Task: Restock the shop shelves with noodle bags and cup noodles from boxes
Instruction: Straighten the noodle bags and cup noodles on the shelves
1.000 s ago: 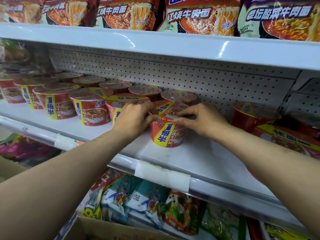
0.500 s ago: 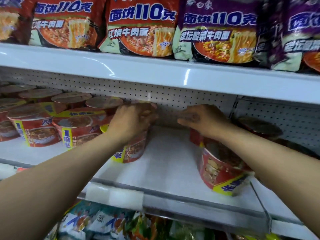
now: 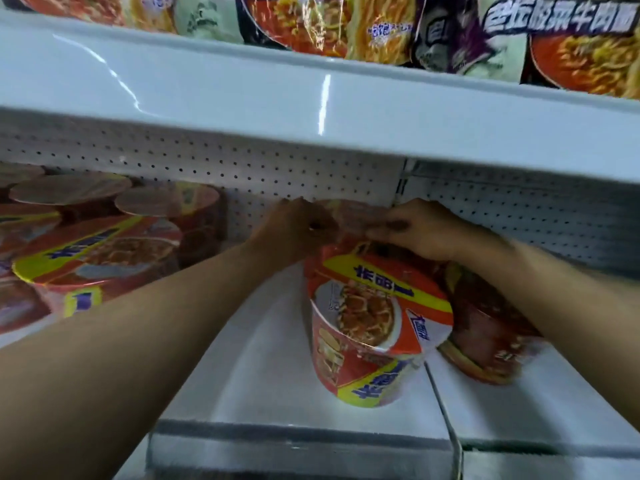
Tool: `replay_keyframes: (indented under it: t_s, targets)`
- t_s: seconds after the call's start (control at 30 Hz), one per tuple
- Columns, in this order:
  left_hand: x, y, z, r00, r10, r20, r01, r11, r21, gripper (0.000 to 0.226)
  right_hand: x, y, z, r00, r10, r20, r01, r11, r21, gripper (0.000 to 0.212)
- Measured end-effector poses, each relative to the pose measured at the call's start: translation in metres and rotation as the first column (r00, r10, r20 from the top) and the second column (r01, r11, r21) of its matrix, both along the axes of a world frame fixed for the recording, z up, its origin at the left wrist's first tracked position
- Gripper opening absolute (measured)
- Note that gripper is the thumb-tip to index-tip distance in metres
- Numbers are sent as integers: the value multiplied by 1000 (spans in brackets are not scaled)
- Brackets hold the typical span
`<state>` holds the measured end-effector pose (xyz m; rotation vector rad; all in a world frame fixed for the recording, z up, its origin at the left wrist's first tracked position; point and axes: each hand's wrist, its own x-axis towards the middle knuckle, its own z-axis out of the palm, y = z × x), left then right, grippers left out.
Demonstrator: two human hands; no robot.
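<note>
**At the back of the shelf, two hands are seating another cup**

Against the pegboard panel [image 3: 311, 174], the left hand [image 3: 298, 230] and right hand [image 3: 426, 230] are now meeting over a back cup [image 3: 349, 211]. Both are pinching its rim narrowly from either side, though blur is hiding the exact finger hold. Half a second ago the hands were working apart on separate cups nearer the middle of the shelf [image 3: 270, 368]. A second ago they were sharing one cup farther forward. The stocking is therefore moving deeper into the gap, probably filling a new column from the rear.

The front cup [image 3: 370, 323] is standing just before the back cup, free of both hands. Its long axis is running upright, lid facing up, printed side facing the aisle. The back cup is also looking upright, but most of it is hidden. A third cup [image 3: 485, 327] is leaning under the right forearm, too blurred to read. The row of cups [image 3: 93, 258] is sitting to the left, and noodle bags [image 3: 346, 26] are filling the shelf above.
</note>
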<state>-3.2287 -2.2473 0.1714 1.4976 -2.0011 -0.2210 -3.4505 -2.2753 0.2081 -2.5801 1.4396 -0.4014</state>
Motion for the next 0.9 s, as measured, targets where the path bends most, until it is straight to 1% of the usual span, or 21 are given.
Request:
replay_keyframes:
  t_s: [0.1,0.2,0.33,0.47,0.53,0.63,0.77,0.83,0.9]
  targets:
    - [3,-4,-8,999,44,14,-44,999,-32,20,-3,-8,-6,1000,-1,-20,1,1000,-14,34]
    - [4,-3,-6,997,61,54,-57,995,-83,20,-1,-12,-10,999,-37,1,37,999,-23,33]
    - [9,5,0,987,100,126,-91,993,-78,21,9,-10,-11,998,-49,45,51,998,-31,32]
    - [32,10,8,965,128,230,-116,991,-65,20,32,-8,-10,998,-39,50,41,999,-28,34]
    - [48,11,14,942,161,293,-153,987,-51,20,46,-9,-10,1000,-19,24,20,998,-56,37]
    - [76,7,19,897,198,395,-200,979,-38,25,69,-9,-8,1000,28,-4,-28,997,-76,34]
    - [111,-3,15,892,261,369,-271,962,-24,31,97,-10,-7,997,75,-18,-77,990,-119,29]
    - [122,-3,9,887,257,384,-256,965,-55,35,109,-11,-8,996,83,-16,-85,986,-140,26]
    - [129,0,8,879,262,398,-252,965,-78,34,118,-13,-8,996,94,1,-93,985,-146,24]
